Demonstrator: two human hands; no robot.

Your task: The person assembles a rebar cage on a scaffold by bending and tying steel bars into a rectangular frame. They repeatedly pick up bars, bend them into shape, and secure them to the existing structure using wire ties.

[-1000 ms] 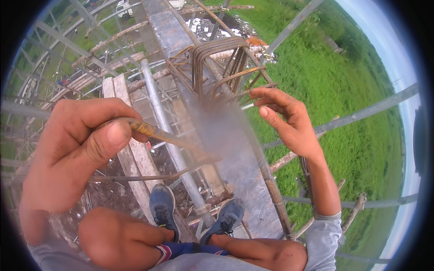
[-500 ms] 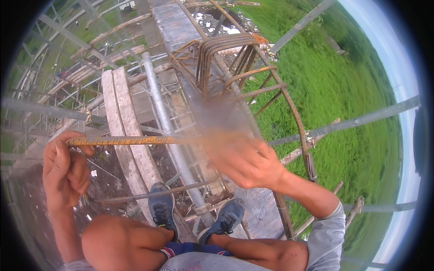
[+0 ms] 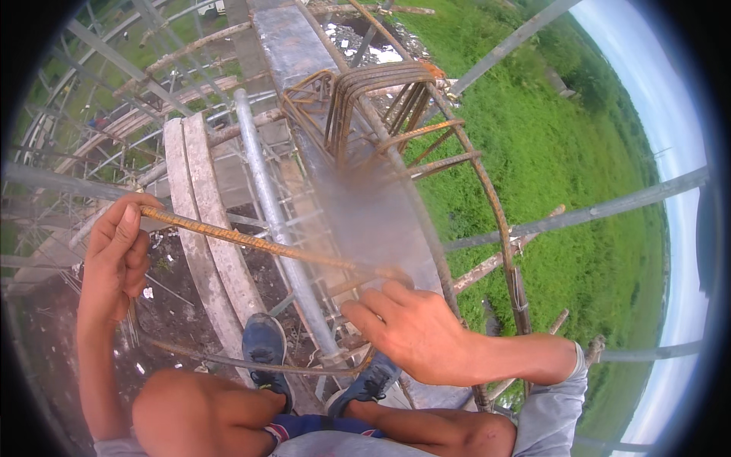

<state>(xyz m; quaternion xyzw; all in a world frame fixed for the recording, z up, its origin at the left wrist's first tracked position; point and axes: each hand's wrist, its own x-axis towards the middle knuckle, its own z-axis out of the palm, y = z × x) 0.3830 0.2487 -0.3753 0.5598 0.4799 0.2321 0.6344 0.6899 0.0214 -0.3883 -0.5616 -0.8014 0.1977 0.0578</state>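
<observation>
A bent rebar stirrup (image 3: 244, 239), rusty and ribbed, spans the space between my hands above my knees. My left hand (image 3: 118, 259) is closed round its upper left corner, thumb along the bar. At the other end, my right hand (image 3: 415, 329) has its fingers curled at the stirrup's right side, which the hand partly hides. The top bar slopes down toward the right. Below it, the stirrup's lower bar crosses over my shoes (image 3: 266, 350). A blurry smudge in the picture's middle obscures the area just above my right hand.
Stacked stirrups (image 3: 384, 76) hang on long rebars (image 3: 495, 198) ahead. A metal-faced beam form (image 3: 293, 38) runs away from me. Beside it are a steel pipe (image 3: 263, 179) and planks (image 3: 194, 175). Scaffolding surrounds open drops, with grass (image 3: 586, 289) far below at right.
The stirrup's top bar has tilted from nearly level to sloping down at the right. My right hand has moved lower, and my left hand has risen slightly.
</observation>
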